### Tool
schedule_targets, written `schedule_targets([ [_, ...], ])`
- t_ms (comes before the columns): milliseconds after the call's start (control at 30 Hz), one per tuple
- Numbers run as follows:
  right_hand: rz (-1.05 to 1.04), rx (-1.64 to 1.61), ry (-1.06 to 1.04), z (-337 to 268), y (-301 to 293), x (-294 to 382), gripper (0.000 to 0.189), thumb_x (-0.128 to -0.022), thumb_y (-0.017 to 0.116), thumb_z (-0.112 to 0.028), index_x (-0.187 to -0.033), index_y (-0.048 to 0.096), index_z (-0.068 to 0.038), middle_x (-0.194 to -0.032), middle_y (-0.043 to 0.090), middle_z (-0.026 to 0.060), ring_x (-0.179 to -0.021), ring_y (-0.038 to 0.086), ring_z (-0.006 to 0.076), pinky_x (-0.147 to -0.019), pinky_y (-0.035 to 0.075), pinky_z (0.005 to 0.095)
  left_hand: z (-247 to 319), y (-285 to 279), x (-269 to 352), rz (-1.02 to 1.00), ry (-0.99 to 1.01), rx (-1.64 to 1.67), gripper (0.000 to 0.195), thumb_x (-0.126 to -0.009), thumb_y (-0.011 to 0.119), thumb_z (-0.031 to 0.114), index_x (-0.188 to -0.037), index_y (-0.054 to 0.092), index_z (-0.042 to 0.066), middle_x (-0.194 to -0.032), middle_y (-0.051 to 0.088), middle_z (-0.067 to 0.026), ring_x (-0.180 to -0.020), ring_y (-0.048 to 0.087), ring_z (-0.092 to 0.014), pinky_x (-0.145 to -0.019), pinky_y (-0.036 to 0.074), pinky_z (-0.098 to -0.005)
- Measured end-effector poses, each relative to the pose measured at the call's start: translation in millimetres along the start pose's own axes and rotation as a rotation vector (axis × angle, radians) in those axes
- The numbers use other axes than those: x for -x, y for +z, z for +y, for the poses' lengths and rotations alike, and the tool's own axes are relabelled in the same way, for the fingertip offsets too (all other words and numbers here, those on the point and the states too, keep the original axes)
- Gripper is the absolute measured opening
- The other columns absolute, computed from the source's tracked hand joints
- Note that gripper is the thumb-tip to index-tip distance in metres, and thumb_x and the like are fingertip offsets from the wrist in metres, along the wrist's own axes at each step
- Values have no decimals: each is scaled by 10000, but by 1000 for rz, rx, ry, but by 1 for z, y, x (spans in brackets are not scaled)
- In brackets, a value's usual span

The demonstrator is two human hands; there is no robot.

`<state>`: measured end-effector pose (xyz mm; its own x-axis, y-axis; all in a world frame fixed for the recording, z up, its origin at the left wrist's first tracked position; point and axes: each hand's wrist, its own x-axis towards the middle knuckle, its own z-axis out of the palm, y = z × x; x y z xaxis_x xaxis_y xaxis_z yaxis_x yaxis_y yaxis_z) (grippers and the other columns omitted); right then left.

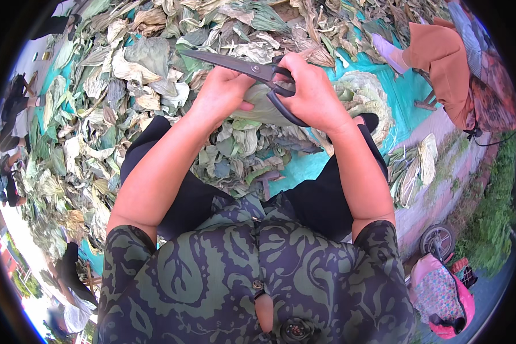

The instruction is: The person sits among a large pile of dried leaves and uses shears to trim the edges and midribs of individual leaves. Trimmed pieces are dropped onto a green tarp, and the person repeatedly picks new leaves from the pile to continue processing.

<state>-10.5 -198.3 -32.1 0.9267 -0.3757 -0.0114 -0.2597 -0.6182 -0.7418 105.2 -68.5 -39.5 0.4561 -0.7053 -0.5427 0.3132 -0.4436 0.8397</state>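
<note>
Black-handled scissors are in my right hand, with fingers in the handle loops. Their blades are together and point to the left, passing over my left hand. Below the scissors, my left hand holds a pale green dried leaf between thumb and fingers; the leaf reaches toward my right hand. Loose dried leaves lie under my hands and between my knees. A round stack of flattened leaves sits to the right, beside my shoe.
Heaped dried leaves spread left and ahead over a teal sheet. At the upper right sits a person in brown trousers. More people are at the left edge. Tied leaves lie on paving at right; a pink-covered motorbike stands lower right.
</note>
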Motion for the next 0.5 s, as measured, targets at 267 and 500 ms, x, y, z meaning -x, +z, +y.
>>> schedule_targets([
  [267, 5, 118, 8, -16, -3, 2, 356, -661, 711, -117, -939, 504, -34, -838, 637, 124, -788, 633, 287, -663, 481, 357, -9, 1, -7, 45, 76, -1, 143, -884, 489, 171, -903, 563, 51, -789, 552, -28, -735, 564, -120, -567, 537, -285],
  [500, -152, 113, 44, -13, 3, -4, 353, -653, 706, -186, -885, 501, -17, -794, 627, 153, -773, 607, 349, -657, 467, 405, -10, 0, -11, -35, 73, -122, 154, -876, 471, 154, -873, 546, 19, -856, 589, -72, -786, 600, -173, -580, 561, -318],
])
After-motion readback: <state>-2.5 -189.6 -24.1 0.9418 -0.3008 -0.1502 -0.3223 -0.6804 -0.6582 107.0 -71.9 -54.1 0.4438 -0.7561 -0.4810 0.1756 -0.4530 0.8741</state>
